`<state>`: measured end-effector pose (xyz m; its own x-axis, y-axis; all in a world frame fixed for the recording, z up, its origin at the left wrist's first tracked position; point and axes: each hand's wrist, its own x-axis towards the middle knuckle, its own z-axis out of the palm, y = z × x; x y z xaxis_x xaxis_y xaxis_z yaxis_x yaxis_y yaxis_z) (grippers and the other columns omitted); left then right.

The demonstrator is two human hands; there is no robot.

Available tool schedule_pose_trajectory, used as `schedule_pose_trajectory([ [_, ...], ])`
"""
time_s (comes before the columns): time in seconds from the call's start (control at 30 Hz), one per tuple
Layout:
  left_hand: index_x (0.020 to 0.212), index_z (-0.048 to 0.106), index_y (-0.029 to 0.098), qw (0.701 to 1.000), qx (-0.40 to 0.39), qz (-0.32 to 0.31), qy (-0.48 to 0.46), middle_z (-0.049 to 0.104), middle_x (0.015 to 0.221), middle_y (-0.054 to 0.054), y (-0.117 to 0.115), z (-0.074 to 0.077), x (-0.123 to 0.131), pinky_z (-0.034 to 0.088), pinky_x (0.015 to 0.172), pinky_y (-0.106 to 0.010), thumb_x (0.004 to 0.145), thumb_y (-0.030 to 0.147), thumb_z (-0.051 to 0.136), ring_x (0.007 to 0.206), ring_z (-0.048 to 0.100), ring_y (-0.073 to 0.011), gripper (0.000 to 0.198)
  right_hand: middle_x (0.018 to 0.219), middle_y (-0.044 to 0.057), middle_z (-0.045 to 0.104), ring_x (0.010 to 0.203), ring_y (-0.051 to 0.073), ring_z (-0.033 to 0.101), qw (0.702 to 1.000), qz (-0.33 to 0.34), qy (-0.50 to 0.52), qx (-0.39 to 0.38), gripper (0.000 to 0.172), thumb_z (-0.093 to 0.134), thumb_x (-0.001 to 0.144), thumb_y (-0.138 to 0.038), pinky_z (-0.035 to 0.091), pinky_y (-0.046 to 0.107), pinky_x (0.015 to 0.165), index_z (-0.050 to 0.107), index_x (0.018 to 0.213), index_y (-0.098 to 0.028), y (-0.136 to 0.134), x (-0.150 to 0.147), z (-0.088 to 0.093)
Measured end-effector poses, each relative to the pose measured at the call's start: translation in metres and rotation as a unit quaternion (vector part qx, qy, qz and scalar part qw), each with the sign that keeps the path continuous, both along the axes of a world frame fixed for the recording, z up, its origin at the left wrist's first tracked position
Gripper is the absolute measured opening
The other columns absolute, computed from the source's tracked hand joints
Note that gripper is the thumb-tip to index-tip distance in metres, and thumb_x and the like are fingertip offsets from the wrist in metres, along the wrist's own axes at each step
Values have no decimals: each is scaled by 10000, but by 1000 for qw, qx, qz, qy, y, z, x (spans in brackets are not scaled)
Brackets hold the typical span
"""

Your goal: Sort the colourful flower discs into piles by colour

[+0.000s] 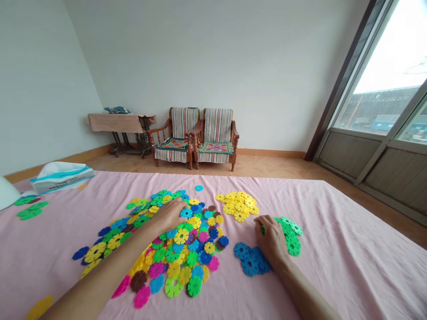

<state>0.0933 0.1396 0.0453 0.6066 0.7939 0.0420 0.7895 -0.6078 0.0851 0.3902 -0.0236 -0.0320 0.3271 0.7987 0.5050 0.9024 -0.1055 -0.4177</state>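
Resting left hand (169,215) fingers (180,205), loosely spread, on the multicoloured heap of flower-shaped plastic discs (182,255) at lower centre; curling right hand (271,240) fingers (262,226) narrowly over the green plastic disc pile (292,238) right of centre, grip unclear.

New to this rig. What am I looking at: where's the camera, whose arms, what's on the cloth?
No machine: one camera on a person's head looks forward and down, so both arms are the wearer's. The pink cloth holds a mixed pile of plastic discs and three one-colour groups: yellow discs, green discs, blue discs. The left hand rests on the mixed pile; the right hand touches the green discs. Whether the fingers grip a disc is unclear.
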Motion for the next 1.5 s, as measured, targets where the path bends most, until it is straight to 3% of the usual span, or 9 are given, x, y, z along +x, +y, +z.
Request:
schedule_pose_trajectory([
  [0.33, 1010, 629, 169, 999, -13, -30, 24, 608, 1066, -107, -1, 7, 7, 445, 869, -348, 724, 245, 661, 1036, 584, -282, 298, 916, 66, 665, 847, 205, 596, 1000, -2, -15, 2, 250, 417, 874, -213, 386, 336, 775, 665, 874, -180, -1, -3, 4],
  [0.63, 857, 555, 164, 999, -8, -22, 27, 590, 949, -109, 4, 2, 13, 451, 769, -342, 621, 198, 624, 937, 586, -296, 248, 906, 69, 663, 846, 209, 593, 1000, 5, -9, 0, 251, 418, 873, -213, 394, 339, 780, 667, 869, -180, -2, -4, 5],
  [1.07, 830, 563, 193, 1000, -2, 5, -22, 619, 875, -58, 5, 3, 13, 446, 715, -305, 575, 214, 645, 871, 604, -259, 268, 908, 71, 660, 855, 208, 587, 1000, 15, -3, -4, 250, 412, 876, -210, 387, 344, 793, 661, 865, -186, 0, -1, 1],
  [1.17, 856, 576, 196, 998, 4, 14, -59, 635, 902, -41, 22, 10, 17, 454, 730, -278, 590, 259, 658, 877, 612, -227, 286, 912, 67, 659, 857, 208, 587, 1000, 14, 1, -5, 244, 416, 877, -209, 383, 345, 791, 658, 864, -189, -1, -3, 2],
  [1.3, 858, 589, 198, 994, 19, 32, -101, 644, 916, -29, 63, 14, 33, 459, 762, -251, 595, 273, 667, 908, 611, -205, 284, 905, 59, 659, 852, 204, 586, 1000, 12, 9, 1, 230, 421, 877, -201, 382, 340, 789, 651, 861, -187, -2, -5, 5],
  [1.5, 842, 599, 186, 990, 23, 77, -120, 650, 904, -37, 116, -4, 62, 464, 745, -259, 610, 312, 701, 913, 610, -215, 283, 891, 55, 656, 836, 200, 583, 1000, 17, 6, -1, 233, 416, 885, -190, 387, 337, 777, 646, 850, -192, -3, -7, 8],
])
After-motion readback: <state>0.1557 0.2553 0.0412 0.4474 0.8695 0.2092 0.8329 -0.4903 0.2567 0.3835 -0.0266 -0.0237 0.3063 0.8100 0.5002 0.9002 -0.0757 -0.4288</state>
